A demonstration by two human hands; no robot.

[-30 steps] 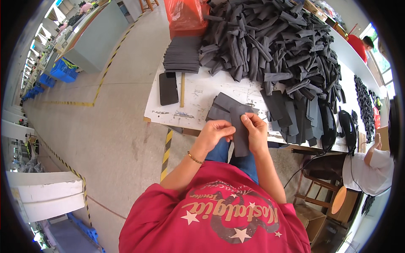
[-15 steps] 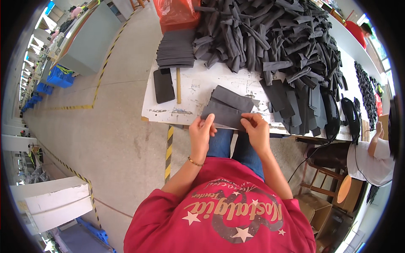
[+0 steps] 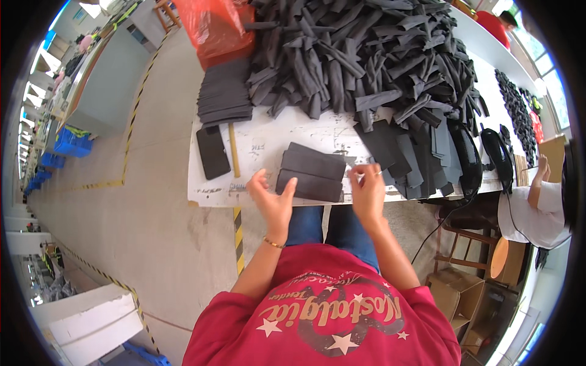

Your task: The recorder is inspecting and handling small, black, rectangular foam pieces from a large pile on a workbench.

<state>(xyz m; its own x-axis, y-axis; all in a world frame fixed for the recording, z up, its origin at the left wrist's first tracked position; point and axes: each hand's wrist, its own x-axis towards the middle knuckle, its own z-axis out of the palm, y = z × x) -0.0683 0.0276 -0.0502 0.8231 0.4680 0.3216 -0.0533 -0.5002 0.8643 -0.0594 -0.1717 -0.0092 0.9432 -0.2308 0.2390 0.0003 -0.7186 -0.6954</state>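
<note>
A dark grey fabric piece [image 3: 310, 185] lies flat near the table's front edge, with a lengthwise fold or overlapping layer across it. Just off its near left corner is my left hand [image 3: 273, 206], thumb and fingers spread, holding nothing. My right hand [image 3: 369, 196] hovers past the fabric's right edge, apart from it. Its fingers are curled toward the thumb; whether something small is pinched there I cannot make out. Left of the fabric lie a yellow wooden stick [image 3: 234, 150] and a black phone [image 3: 213, 152].
A neat stack of dark fabric pieces [image 3: 224, 93] sits by a red plastic bag [image 3: 218, 29]. Behind rises a large heap of dark strips [image 3: 360, 55]. Flat dark pieces [image 3: 391, 148] and black bundles [image 3: 465, 160] lie at right. Another person [image 3: 530, 213] is at far right.
Both hands have let go of the fabric piece, which now lies flat and straighter on the table. My left hand moved left and spread its fingers. The whole view has shifted slightly.
</note>
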